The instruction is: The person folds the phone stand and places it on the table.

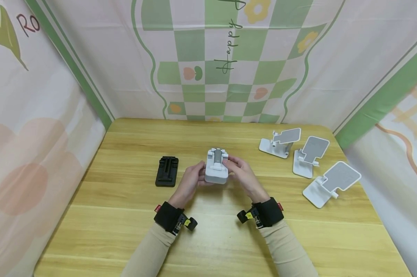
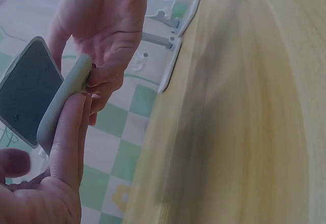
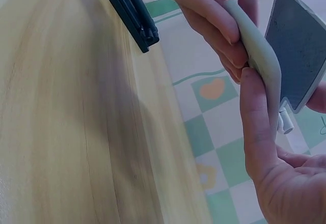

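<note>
A white phone stand [image 1: 216, 171] is held up between both hands over the middle of the table. My left hand [image 1: 191, 177] grips its left side, fingers reaching under the base. From the right, my right hand [image 1: 243, 176] holds the other side, thumb by the hinge. In the left wrist view, fingers of both hands press along the underside of the base [image 2: 61, 104], and the grey-padded plate [image 2: 31, 91] stands tilted away from it. The right wrist view shows the same plate [image 3: 295, 46] angled off the base [image 3: 262, 56].
A folded black phone stand [image 1: 167, 171] lies left of my hands on the wooden table [image 1: 125, 215]. Three unfolded white stands sit at the right: one at the back [image 1: 287, 136], another in the middle [image 1: 315, 149], the last nearer [image 1: 341, 176]. Printed cloth [image 1: 229, 88] hangs behind.
</note>
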Demonstrator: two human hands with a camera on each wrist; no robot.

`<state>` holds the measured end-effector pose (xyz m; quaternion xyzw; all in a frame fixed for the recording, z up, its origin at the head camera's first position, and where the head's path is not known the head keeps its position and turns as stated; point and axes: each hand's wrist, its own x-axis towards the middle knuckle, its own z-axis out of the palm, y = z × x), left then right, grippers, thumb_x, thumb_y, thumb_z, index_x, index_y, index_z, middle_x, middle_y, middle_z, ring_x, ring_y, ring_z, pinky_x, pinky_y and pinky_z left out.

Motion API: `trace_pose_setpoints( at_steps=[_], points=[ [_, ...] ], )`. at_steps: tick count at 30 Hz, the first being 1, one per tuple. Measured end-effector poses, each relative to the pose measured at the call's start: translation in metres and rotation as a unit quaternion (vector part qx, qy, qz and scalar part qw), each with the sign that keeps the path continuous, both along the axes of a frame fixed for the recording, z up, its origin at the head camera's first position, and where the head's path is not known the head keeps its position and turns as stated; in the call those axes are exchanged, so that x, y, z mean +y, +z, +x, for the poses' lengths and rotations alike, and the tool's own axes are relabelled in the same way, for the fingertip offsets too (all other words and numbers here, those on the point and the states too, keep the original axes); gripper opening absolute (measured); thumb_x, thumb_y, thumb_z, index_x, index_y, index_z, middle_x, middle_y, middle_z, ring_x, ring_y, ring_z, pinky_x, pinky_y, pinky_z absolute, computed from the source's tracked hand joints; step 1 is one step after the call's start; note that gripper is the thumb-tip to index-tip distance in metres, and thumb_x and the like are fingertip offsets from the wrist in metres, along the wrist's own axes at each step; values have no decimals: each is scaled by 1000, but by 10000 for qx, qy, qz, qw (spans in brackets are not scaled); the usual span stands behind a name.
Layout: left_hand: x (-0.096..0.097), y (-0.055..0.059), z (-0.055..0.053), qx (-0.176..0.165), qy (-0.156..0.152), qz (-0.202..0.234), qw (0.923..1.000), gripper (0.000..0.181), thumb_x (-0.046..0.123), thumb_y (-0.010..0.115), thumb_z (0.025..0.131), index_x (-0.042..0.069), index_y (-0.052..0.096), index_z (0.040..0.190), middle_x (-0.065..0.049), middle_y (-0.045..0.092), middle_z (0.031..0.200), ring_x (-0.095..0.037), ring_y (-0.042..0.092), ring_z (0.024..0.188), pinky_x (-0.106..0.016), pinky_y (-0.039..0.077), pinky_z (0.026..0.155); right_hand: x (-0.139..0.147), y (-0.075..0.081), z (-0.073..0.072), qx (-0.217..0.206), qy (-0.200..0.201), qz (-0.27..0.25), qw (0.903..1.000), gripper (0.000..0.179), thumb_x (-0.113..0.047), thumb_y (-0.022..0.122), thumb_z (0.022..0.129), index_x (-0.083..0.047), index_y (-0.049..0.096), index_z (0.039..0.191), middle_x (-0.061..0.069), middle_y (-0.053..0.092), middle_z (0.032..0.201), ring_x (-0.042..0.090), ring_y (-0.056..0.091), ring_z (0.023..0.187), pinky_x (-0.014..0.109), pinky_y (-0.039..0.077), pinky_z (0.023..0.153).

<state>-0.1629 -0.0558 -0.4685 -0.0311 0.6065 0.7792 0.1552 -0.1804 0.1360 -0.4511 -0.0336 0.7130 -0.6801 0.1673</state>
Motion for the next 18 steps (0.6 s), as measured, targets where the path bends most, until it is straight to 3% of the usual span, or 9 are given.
trace_pose_setpoints(
  at_steps=[9, 18],
  points=[
    [-1, 2, 0, 32, -113, -143, 9998, 70, 55, 51, 90, -4, 55, 125, -20, 66, 109, -23, 66, 92, -34, 57, 78, 1, -1, 0, -1, -39, 57, 10000, 67, -39, 56, 92, 2, 36, 142, 20, 50, 133, 28, 47, 112, 48, 35, 104],
    [-1, 5, 2, -44, -222, -183, 9996, 59, 45, 56, 91, -5, 57, 122, -18, 67, 106, -22, 67, 90, -32, 57, 77, 0, -3, 2, 9, -86, 2, 10000, 64, -36, 58, 92, 2, 39, 139, 20, 52, 131, 27, 50, 111, 41, 41, 98]
  ],
)
